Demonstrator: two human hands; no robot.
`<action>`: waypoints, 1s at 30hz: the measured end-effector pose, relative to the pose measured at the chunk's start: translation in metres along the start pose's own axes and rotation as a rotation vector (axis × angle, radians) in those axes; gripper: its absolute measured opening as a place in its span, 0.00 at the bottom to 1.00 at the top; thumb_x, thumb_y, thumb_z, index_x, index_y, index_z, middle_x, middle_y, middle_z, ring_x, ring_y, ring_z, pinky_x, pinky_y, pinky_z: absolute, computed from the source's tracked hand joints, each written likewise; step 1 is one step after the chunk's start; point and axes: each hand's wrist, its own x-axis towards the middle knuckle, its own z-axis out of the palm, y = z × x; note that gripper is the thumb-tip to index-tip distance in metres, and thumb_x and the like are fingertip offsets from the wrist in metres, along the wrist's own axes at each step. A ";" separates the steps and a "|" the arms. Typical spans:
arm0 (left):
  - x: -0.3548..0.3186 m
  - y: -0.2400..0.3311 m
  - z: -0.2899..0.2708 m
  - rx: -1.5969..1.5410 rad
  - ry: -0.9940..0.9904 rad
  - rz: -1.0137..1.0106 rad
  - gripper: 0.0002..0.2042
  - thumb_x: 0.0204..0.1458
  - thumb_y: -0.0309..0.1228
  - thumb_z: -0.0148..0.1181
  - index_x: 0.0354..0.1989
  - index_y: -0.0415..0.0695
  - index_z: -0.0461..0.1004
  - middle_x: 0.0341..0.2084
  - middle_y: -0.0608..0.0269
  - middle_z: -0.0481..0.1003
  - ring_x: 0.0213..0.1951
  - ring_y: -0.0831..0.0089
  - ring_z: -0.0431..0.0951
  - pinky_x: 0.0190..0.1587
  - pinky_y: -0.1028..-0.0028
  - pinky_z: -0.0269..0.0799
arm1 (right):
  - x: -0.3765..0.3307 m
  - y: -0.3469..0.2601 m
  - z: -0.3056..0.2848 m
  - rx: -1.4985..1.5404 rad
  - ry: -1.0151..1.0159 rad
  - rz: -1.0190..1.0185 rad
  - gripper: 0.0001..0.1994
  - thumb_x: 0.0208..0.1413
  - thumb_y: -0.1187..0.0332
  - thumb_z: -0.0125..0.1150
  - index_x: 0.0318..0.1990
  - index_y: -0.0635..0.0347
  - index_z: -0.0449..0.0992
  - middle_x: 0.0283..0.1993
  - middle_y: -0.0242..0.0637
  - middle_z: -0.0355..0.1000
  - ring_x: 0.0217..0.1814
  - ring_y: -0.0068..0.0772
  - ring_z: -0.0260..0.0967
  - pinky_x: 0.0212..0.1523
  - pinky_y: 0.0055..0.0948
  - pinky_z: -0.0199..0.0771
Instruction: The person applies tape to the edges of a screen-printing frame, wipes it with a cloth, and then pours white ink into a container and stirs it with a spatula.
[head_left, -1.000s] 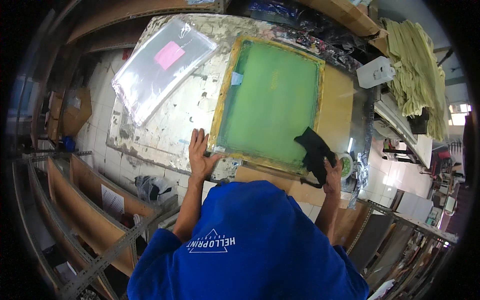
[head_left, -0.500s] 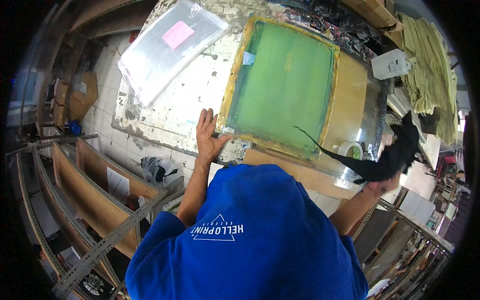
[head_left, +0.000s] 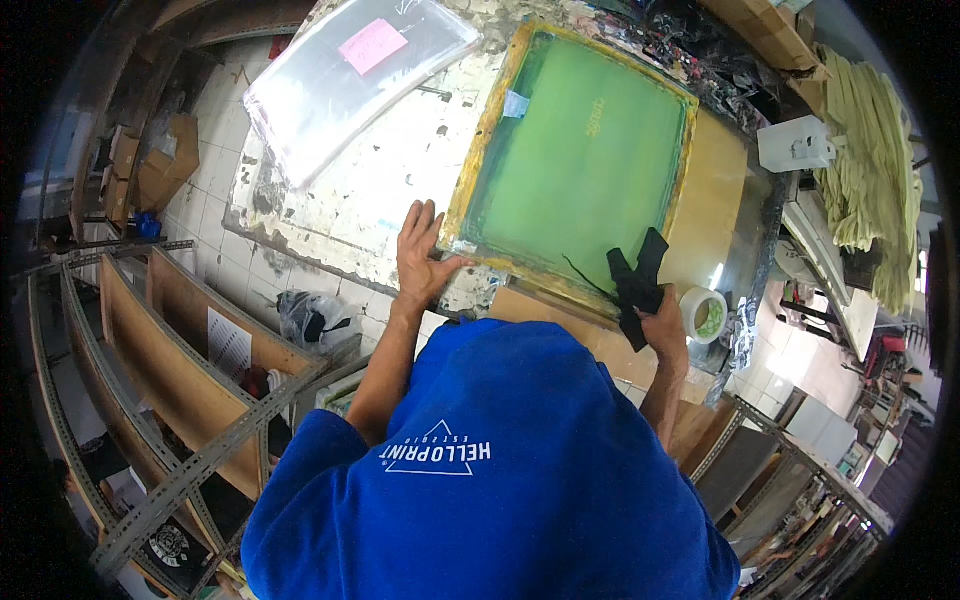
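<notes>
A screen-printing frame (head_left: 478, 150) with a green mesh (head_left: 575, 150) lies flat on a paint-stained table (head_left: 380, 190). My left hand (head_left: 420, 255) rests flat on the table, its fingers touching the frame's near left corner. My right hand (head_left: 660, 320) grips a black rag (head_left: 637, 282) and holds it over the frame's near right edge. My blue shirt (head_left: 490, 470) fills the lower middle of the view.
A clear plastic sheet with a pink note (head_left: 355, 75) lies on the table's far left. A roll of tape (head_left: 705, 313) and a white container (head_left: 795, 145) sit right of the frame. Yellow-green cloths (head_left: 870, 160) pile at right. Wooden shelves (head_left: 170, 370) stand below left.
My right hand swung the black rag out to the right, away from the frame, and has now brought it back onto the frame's near right edge. My left hand stayed at the frame's corner.
</notes>
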 end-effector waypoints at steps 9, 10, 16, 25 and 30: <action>-0.003 -0.010 0.004 -0.031 0.043 0.044 0.44 0.23 0.44 0.79 0.55 0.34 0.75 0.61 0.42 0.69 0.66 0.44 0.63 0.65 0.54 0.61 | 0.015 -0.014 -0.002 -0.293 0.107 -0.340 0.18 0.39 0.74 0.61 0.43 0.58 0.78 0.37 0.54 0.74 0.45 0.61 0.73 0.45 0.49 0.72; -0.001 -0.009 0.004 -0.026 0.040 0.042 0.44 0.23 0.44 0.79 0.55 0.34 0.75 0.61 0.42 0.69 0.66 0.44 0.63 0.65 0.54 0.62 | 0.022 -0.018 0.003 -0.280 0.049 -0.414 0.19 0.38 0.73 0.60 0.43 0.58 0.79 0.37 0.54 0.74 0.44 0.60 0.72 0.45 0.49 0.72; 0.000 -0.004 0.002 -0.010 0.040 0.019 0.43 0.22 0.44 0.80 0.53 0.34 0.76 0.61 0.43 0.69 0.66 0.45 0.64 0.65 0.54 0.62 | 0.075 -0.089 0.060 -0.235 -0.183 -0.652 0.22 0.31 0.73 0.57 0.41 0.57 0.81 0.33 0.52 0.74 0.41 0.58 0.72 0.44 0.48 0.71; 0.006 0.017 0.005 -0.574 0.046 -0.298 0.34 0.29 0.40 0.81 0.49 0.40 0.79 0.57 0.52 0.74 0.59 0.49 0.71 0.65 0.55 0.61 | 0.094 -0.219 0.175 -0.038 -0.177 -1.038 0.14 0.36 0.71 0.64 0.36 0.53 0.81 0.37 0.44 0.78 0.42 0.49 0.77 0.42 0.45 0.75; 0.008 -0.001 -0.001 0.016 -0.010 0.169 0.34 0.35 0.37 0.79 0.53 0.37 0.75 0.58 0.47 0.72 0.62 0.51 0.69 0.65 0.57 0.63 | 0.078 -0.195 0.154 -0.036 -0.167 -0.944 0.10 0.41 0.69 0.63 0.35 0.53 0.80 0.33 0.43 0.75 0.41 0.52 0.76 0.41 0.47 0.74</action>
